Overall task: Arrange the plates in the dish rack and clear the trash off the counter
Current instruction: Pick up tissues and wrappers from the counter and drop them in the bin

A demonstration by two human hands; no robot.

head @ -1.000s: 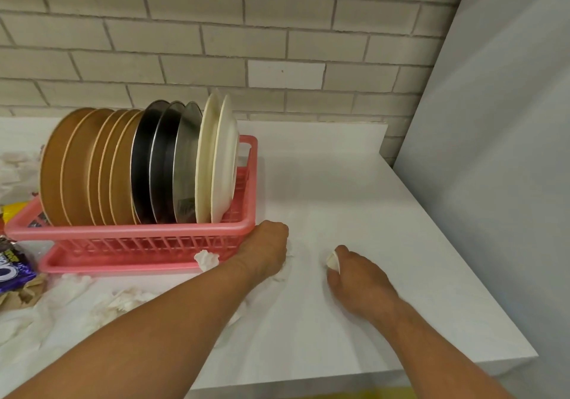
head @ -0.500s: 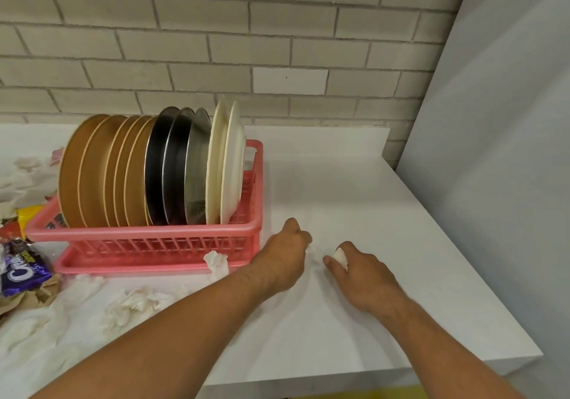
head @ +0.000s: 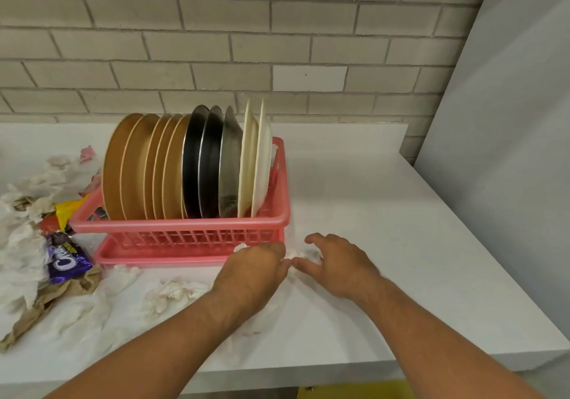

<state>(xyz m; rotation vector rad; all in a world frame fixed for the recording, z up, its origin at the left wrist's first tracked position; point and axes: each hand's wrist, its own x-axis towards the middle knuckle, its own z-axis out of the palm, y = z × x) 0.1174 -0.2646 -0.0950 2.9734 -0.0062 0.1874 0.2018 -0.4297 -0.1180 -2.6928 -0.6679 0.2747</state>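
Just off dish rack (head: 185,238) corner: left hand (head: 254,270), right hand (head: 337,264), tissue (head: 298,254).

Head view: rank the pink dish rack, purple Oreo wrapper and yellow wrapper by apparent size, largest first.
1. pink dish rack
2. purple Oreo wrapper
3. yellow wrapper; partly hidden behind the rack, so unsure.

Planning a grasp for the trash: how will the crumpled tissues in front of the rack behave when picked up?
Probably floppy and light: the tissues lie in loose, crumpled folds, so they should squash rather than hold shape. Unlikely to roll or slip; their thin edges look ragged and may tear or shed scraps.
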